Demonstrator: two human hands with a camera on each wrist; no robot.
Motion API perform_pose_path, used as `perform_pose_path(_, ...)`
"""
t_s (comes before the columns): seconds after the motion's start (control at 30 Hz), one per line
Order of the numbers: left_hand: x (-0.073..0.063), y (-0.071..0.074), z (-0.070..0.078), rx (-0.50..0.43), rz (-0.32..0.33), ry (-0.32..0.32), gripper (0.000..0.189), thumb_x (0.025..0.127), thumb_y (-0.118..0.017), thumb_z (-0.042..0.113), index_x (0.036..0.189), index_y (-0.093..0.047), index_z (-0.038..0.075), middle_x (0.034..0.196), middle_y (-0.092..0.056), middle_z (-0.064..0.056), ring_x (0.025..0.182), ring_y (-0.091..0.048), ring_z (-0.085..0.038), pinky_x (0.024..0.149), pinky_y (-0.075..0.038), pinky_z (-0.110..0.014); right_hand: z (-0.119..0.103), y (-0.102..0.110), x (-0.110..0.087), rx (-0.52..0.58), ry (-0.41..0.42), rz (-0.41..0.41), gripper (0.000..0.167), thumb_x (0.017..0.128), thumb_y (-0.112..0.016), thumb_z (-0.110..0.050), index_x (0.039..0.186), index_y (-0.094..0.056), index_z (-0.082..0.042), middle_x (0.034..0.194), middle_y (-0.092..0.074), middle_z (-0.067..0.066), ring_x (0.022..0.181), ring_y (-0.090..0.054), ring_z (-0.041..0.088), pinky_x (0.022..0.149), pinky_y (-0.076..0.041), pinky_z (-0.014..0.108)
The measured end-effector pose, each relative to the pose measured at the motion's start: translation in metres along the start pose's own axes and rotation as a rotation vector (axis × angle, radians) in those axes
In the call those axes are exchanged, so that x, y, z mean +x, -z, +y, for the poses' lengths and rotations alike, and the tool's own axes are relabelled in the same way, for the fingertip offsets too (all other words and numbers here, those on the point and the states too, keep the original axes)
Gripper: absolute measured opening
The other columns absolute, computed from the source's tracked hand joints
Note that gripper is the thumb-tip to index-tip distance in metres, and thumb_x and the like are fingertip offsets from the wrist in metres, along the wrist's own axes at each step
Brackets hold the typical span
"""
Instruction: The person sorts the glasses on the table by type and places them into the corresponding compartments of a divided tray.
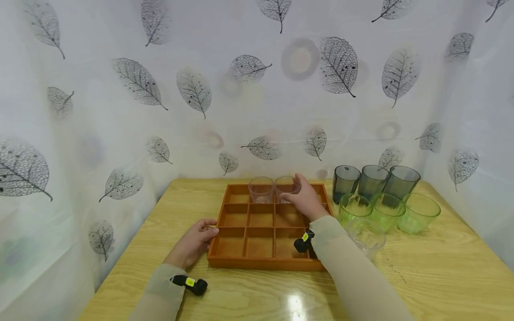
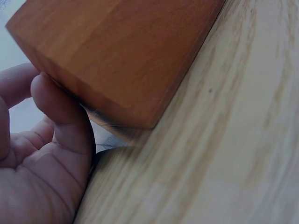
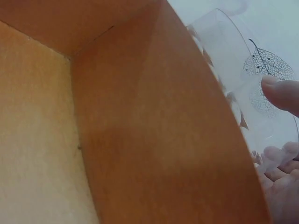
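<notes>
A brown wooden tray (image 1: 260, 264) divided into compartments lies on the table. In its back row a clear glass (image 1: 261, 189) stands in a middle compartment. Beside it on the right is a second clear glass (image 1: 284, 189), which my right hand (image 1: 307, 200) grips between thumb and fingers. The right wrist view shows the thumb (image 3: 282, 93) over this glass, beyond an orange-brown divider. My left hand (image 1: 194, 240) touches the tray's left side near the front corner. In the left wrist view its thumb (image 2: 60, 105) rests against the tray's edge, fingers loosely bent.
Right of the tray stand three dark grey glasses (image 1: 346, 183) at the back and three green glasses (image 1: 419, 214) before them. Another clear glass (image 1: 367, 238) sits nearer, partly behind the right sleeve. A leaf-patterned curtain (image 1: 257, 107) hangs behind the wooden table (image 1: 449, 267).
</notes>
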State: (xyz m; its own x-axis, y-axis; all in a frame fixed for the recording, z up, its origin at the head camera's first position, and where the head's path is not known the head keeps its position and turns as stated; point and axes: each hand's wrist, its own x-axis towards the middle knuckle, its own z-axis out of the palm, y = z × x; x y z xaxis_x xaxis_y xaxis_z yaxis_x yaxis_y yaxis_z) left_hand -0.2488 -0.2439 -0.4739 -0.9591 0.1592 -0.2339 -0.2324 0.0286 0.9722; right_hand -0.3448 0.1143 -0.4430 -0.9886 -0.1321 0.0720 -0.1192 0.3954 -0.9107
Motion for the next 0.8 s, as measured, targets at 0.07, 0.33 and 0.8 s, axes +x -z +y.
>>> perform_pose_path(0.07,0.0000,0.0001,-0.0002,-0.001,-0.001,0.000,0.044,0.103,-0.061,0.016,0.139,-0.040,-0.001,0.105,-0.058,-0.007,0.077,-0.053,-0.015,0.063,-0.046,-0.027,0.0005,0.0006,0.0003,-0.008,0.004,-0.001,0.099,0.090,-0.078,-0.031,0.163,-0.013,-0.011,0.163,-0.027,0.013,0.140,-0.040,0.034,0.111,-0.035,0.052)
perform_pose_path(0.33,0.0031,0.0020,-0.0034,-0.006,0.005,0.001,0.041,0.102,-0.062,0.015,0.136,-0.043,0.000,0.104,-0.058,-0.007,0.076,-0.053,-0.014,0.063,-0.046,-0.026,-0.0010,0.0021,-0.0015,0.013,0.015,-0.002,0.097,0.092,-0.077,-0.029,0.162,-0.014,-0.010,0.164,-0.027,0.013,0.141,-0.038,0.034,0.113,-0.032,0.052)
perform_pose_path(0.8,0.0035,0.0008,-0.0035,0.010,0.022,0.019,0.042,0.102,-0.062,0.014,0.138,-0.044,0.001,0.107,-0.058,-0.009,0.080,-0.053,-0.017,0.066,-0.046,-0.028,-0.0070,0.0071,-0.0060,0.098,-0.001,0.027,0.099,0.092,-0.075,-0.044,0.163,-0.014,-0.012,0.165,-0.024,0.010,0.149,-0.026,0.032,0.115,-0.029,0.051)
